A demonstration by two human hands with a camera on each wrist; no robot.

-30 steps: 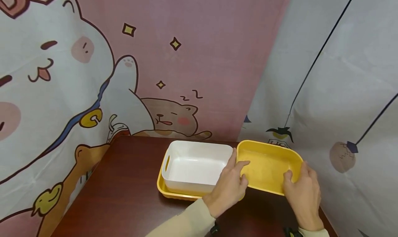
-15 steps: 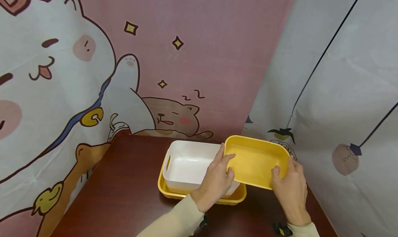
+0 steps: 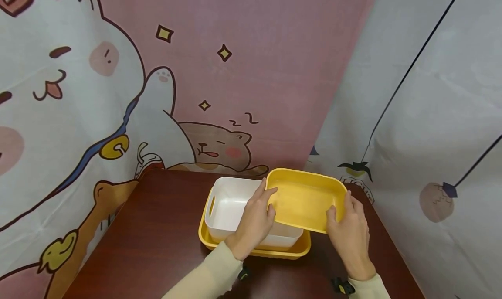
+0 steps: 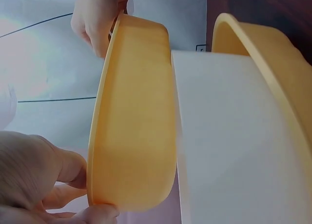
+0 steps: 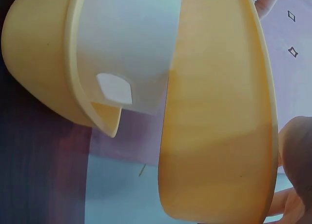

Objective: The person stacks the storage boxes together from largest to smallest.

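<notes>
A shallow yellow bin (image 3: 303,201) is held in the air between both hands, its open top tilted toward the head camera. My left hand (image 3: 252,218) grips the rim at its left end, and my right hand (image 3: 351,233) pinches the right end with the thumb inside. Just below it, a white bin (image 3: 227,203) with a handle slot sits inside a larger yellow bin (image 3: 292,253) on the table. The held bin covers the white bin's right part in the head view. Both wrist views show the held bin's side (image 4: 136,112) close to the white bin's wall (image 4: 224,136).
The dark brown table (image 3: 157,233) extends left and in front of the stacked bins. Behind it hangs a pink and white cartoon-printed cloth (image 3: 274,72), and a pale cloth (image 3: 431,129) hangs along the right side.
Both hands have carried the shallow yellow bin left, from the right of the white bin to above its right part. The white bin and the larger yellow bin have stayed put.
</notes>
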